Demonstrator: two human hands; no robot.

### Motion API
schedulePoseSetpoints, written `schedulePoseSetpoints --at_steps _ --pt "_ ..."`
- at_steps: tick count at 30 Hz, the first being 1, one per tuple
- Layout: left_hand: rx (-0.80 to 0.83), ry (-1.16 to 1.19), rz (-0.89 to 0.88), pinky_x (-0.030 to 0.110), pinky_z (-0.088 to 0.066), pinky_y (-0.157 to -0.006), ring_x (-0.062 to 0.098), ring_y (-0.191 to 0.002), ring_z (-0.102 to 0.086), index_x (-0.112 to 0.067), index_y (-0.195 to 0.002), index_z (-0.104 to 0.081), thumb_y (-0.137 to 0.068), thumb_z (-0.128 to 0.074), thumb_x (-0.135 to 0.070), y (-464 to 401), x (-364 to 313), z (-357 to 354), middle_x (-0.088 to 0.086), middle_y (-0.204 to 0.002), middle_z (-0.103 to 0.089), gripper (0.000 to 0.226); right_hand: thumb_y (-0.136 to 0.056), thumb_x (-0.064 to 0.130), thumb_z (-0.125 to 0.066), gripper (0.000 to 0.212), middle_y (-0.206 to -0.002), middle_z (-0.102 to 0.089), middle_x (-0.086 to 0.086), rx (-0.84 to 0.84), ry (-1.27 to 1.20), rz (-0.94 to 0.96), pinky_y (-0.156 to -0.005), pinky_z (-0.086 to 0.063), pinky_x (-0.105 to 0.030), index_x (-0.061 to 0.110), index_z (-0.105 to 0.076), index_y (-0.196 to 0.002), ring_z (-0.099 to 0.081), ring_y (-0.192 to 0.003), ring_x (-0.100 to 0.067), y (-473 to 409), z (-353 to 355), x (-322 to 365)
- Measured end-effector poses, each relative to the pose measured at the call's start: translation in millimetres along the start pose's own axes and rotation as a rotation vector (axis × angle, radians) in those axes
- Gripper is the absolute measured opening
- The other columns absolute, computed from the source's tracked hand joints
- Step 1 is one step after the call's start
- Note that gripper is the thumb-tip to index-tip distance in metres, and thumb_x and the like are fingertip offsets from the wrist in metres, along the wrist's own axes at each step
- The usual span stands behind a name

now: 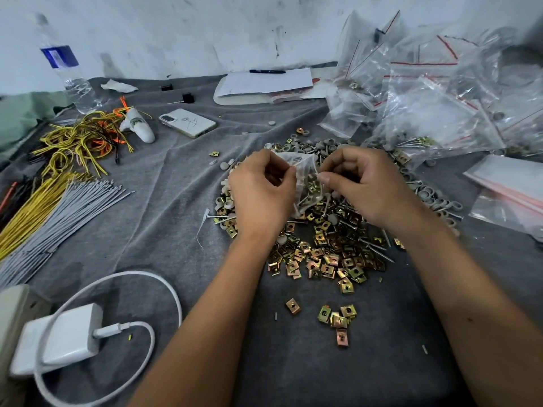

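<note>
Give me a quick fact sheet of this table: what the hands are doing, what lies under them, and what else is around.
Left hand: pinches the left edge of a small clear bag
Right hand: pinches the bag's right edge
Bag contents: some metal parts, hard to tell apart
Under the hands: pile of brass-coloured square clips and grey round caps
Surface: grey cloth
Left side: yellow and grey ties, white charger, phone, water bottle
Right side: heap of clear zip bags
</note>
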State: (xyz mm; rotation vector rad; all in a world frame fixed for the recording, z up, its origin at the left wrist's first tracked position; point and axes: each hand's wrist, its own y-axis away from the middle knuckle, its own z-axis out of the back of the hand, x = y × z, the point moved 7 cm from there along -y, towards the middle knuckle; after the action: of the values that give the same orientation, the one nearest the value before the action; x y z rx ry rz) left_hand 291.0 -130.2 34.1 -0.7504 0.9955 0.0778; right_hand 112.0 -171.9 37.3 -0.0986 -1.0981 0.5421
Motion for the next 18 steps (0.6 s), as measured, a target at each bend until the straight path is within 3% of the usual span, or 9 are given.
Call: schedulePoseSetpoints --at_steps 3,7,9,11,14,18 --pt "0.024 -0.025 -0.062 0.030 -0.056 -0.059 0.009 -0.063 -0.064 -0.012 -0.077 -0.070 -0.083 -0.078 -0.005 1.7 -6.5 -3.0 -0.006 -0.070 -0.067 0.012 -0.087 0.013 -0.080 0.014 -0.086 -0.074 0.011 -0.016 0.095 0.096 -0.076 -0.059 -0.026 0.024 -0.078 -0.096 -0.071 -0.080 -0.004 1.7 -0.7 8.0" --pt "0.014 -0.027 -0.097 0.033 -0.054 -0.060 0.010 -0.064 -0.064 -0.009 -0.076 -0.070 -0.081 -0.077 -0.004 3.3 -9.6 -3.0 -0.004 -0.070 -0.067 0.011 -0.078 0.003 -0.085 0.029 -0.082 -0.067 0.019 -0.042 0.285 0.203 -0.061 -0.045 -0.007 0.019 -0.078 -0.101 -0.062 -0.068 0.002 6.1 -8.5 17.5" --pt "0.010 -0.016 -0.095 0.034 -0.055 -0.060 0.011 -0.064 -0.064 -0.009 -0.076 -0.070 -0.082 -0.077 -0.004 3.2 -8.6 -2.6 -0.003 -0.070 -0.067 0.011 -0.078 0.003 -0.085 0.032 -0.087 -0.071 0.009 -0.069 0.307 0.232 -0.063 -0.048 -0.010 0.017 -0.077 -0.105 -0.064 -0.073 -0.001 6.3 -10.1 20.5" --pt "0.002 -0.009 -0.078 0.033 -0.056 -0.060 0.010 -0.064 -0.064 -0.010 -0.076 -0.070 -0.083 -0.077 -0.005 2.1 -6.1 -1.7 -0.004 -0.069 -0.067 0.012 -0.080 0.001 -0.083 0.032 -0.097 -0.074 0.002 -0.092 0.274 0.266 -0.072 -0.058 -0.022 0.014 -0.076 -0.108 -0.069 -0.085 -0.006 6.7 -10.2 25.4" --pt "-0.013 -0.003 -0.040 0.027 -0.055 -0.059 0.009 -0.062 -0.064 -0.014 -0.076 -0.069 -0.084 -0.078 -0.007 0.2 -1.6 0.0 -0.008 -0.067 -0.066 0.014 -0.084 0.002 -0.080 0.026 -0.100 -0.074 0.003 -0.202 0.189 0.286 -0.077 -0.062 -0.026 0.011 -0.075 -0.108 -0.071 -0.092 -0.006 7.7 1.7 28.5" --pt "-0.051 0.028 -0.003 0.011 -0.046 -0.054 0.003 -0.061 -0.062 -0.021 -0.073 -0.067 -0.084 -0.079 -0.008 -1.4 1.3 4.8 -0.011 -0.065 -0.064 0.021 -0.088 0.011 -0.079 0.017 -0.091 -0.070 0.013 -0.295 0.194 0.218 -0.073 -0.058 -0.023 0.017 -0.073 -0.102 -0.068 -0.086 0.000 6.4 20.6 19.2"
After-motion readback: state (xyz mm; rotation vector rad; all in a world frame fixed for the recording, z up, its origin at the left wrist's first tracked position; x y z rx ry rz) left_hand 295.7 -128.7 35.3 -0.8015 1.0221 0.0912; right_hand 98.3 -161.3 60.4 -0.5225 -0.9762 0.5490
